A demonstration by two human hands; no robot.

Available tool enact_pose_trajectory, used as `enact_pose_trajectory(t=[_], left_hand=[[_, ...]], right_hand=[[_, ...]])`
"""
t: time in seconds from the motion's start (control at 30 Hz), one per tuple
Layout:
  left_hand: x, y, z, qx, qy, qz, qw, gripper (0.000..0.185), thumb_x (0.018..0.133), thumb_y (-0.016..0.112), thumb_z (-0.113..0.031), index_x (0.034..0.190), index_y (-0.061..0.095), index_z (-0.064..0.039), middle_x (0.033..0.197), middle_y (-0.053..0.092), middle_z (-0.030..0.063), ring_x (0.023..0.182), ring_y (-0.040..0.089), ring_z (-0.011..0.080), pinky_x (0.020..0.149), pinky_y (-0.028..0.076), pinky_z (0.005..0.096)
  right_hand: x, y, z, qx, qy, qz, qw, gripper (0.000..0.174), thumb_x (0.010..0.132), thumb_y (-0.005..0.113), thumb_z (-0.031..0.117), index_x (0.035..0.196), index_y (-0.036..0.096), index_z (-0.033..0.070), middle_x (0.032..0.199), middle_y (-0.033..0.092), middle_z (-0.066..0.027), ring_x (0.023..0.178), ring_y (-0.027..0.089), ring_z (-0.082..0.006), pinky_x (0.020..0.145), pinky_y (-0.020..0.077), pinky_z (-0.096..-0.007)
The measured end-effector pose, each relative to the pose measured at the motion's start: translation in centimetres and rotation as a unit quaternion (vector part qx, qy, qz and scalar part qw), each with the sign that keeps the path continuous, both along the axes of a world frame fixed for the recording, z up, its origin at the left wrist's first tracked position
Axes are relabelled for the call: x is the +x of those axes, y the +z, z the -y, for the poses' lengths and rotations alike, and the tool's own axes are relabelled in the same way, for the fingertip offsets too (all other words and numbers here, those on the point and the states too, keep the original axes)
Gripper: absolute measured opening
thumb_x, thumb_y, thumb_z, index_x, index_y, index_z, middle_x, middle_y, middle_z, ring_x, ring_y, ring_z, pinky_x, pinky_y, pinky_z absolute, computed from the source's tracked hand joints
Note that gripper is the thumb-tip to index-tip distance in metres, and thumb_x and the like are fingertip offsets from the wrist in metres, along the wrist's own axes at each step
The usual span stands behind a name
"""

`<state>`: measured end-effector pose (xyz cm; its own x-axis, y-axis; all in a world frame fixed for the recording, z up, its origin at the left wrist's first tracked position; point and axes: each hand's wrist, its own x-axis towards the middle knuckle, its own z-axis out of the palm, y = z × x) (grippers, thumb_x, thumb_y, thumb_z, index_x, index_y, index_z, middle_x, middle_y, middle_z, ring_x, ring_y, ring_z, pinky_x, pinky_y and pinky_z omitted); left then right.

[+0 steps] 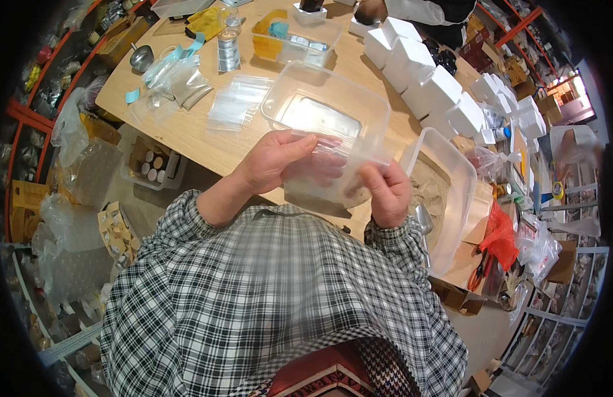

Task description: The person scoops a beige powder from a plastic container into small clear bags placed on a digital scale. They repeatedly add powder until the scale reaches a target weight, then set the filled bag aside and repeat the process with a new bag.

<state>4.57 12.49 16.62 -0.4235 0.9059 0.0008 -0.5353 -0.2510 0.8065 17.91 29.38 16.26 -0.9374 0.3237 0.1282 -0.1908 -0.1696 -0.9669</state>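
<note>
Between my two hands hangs a clear zip-lock plastic bag with some grey-brown sand or powder along its bottom. My left hand pinches the bag's top edge, its fingers showing through the film. At the other top corner my right hand grips the zip strip. Just beyond the bag stands a clear plastic tub. Beside my right hand is a longer plastic bin holding sand, with a metal scoop resting in it.
Flat zip bags and a filled bag lie on the wooden table at left, near another metal scoop. White boxes line the right. Orange-handled scissors and a red plastic bag sit at the right edge.
</note>
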Motion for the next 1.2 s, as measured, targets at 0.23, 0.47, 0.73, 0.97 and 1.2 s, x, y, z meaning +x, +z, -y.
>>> enact_pose_trajectory(t=[0.23, 0.47, 0.73, 0.97, 1.2], left_hand=[[0.6, 0.2, 1.9, -0.033, -0.026, -0.033, 0.999, 0.035, 0.093, 0.046, -0.017, 0.118, 0.053, 0.006, 0.109, 0.060, 0.0160, 0.101, 0.058, 0.0216, 0.086, 0.048, 0.0317], [-1.8, 5.4, 1.6, -0.163, -0.097, -0.428, 0.883, 0.023, 0.073, 0.069, -0.018, 0.091, 0.067, -0.003, 0.088, 0.066, 0.0098, 0.079, 0.062, 0.0156, 0.068, 0.048, 0.0246], [-1.4, 3.6, -1.7, -0.038, -0.096, -0.583, 0.806, 0.014, 0.071, 0.062, -0.014, 0.074, 0.060, -0.001, 0.069, 0.055, 0.0091, 0.066, 0.054, 0.0222, 0.060, 0.042, 0.0331], [-3.3, 3.5, 2.0, -0.039, -0.080, -0.543, 0.835, 0.015, 0.073, 0.061, -0.015, 0.072, 0.057, -0.001, 0.069, 0.054, 0.0086, 0.065, 0.053, 0.0217, 0.060, 0.042, 0.0317], [-5.3, 1.3, 10.2, -0.111, 0.025, -0.498, 0.860, 0.019, 0.078, 0.063, -0.016, 0.070, 0.055, -0.001, 0.067, 0.052, 0.0079, 0.061, 0.050, 0.0211, 0.055, 0.040, 0.0310]], right_hand=[[1.0, 3.2, -0.7, 0.178, 0.050, 0.013, 0.983, 0.020, 0.086, 0.049, 0.005, 0.071, 0.060, -0.003, 0.066, 0.061, -0.0052, 0.058, 0.056, -0.0110, 0.053, 0.0437, -0.0234], [0.3, 2.9, 0.4, 0.332, 0.086, -0.051, 0.938, 0.011, 0.075, 0.054, 0.004, 0.067, 0.060, -0.001, 0.059, 0.056, -0.0133, 0.050, 0.055, -0.0264, 0.046, 0.0421, -0.0322], [-0.2, 2.7, 1.0, 0.385, 0.092, -0.057, 0.916, 0.011, 0.077, 0.055, 0.003, 0.068, 0.060, 0.000, 0.059, 0.056, -0.0131, 0.051, 0.055, -0.0283, 0.047, 0.0419, -0.0352], [-0.7, 2.7, 1.0, 0.318, 0.119, -0.010, 0.941, 0.018, 0.079, 0.053, 0.009, 0.065, 0.060, 0.001, 0.058, 0.057, -0.0104, 0.049, 0.055, -0.0250, 0.048, 0.0418, -0.0323], [-4.6, 2.1, 3.6, 0.232, 0.155, 0.042, 0.959, 0.023, 0.079, 0.050, 0.008, 0.059, 0.057, -0.001, 0.052, 0.056, -0.0086, 0.047, 0.053, -0.0195, 0.047, 0.0409, -0.0281]])
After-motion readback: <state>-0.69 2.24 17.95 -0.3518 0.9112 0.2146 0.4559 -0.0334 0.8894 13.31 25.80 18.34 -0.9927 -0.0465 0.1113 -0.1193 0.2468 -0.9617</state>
